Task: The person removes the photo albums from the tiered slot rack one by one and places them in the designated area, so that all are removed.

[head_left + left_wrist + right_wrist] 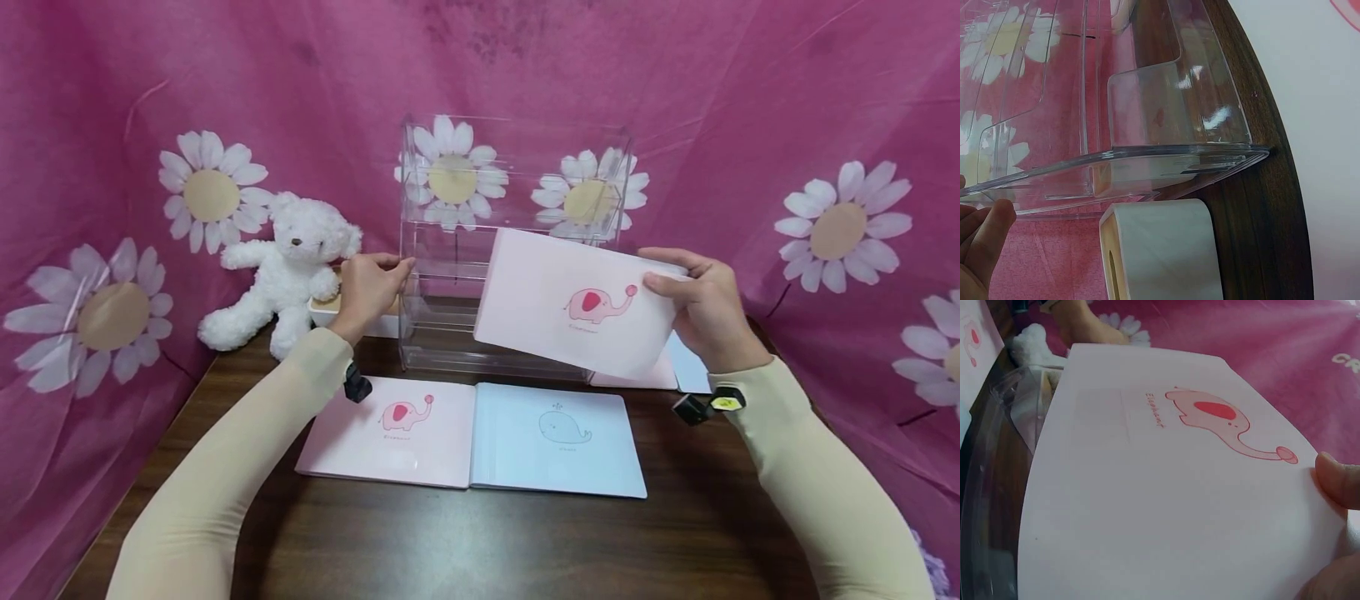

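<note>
My right hand [708, 308] pinches the right end of a pink booklet [532, 287], thumb on the front. A red-eared elephant is printed on its cover, filling much of the right wrist view. The booklet is raised and slightly tilted in front of a clear acrylic display rack [495, 360] with stepped tiers. My left hand [367, 287] pinches the rack's left side edge [1166, 153] between thumb and fingers. Lying side by side on the table in front are another pink elephant booklet [345, 442] and a light blue whale booklet [517, 458].
A white teddy bear [292, 250] sits at the back left, beside a white box [325, 317] with a tan top. Behind the rack's right side lie more pink [660, 377] and blue [693, 367] booklets, partly hidden. A pink flowered cloth [705, 83] hangs around the wooden table [405, 542].
</note>
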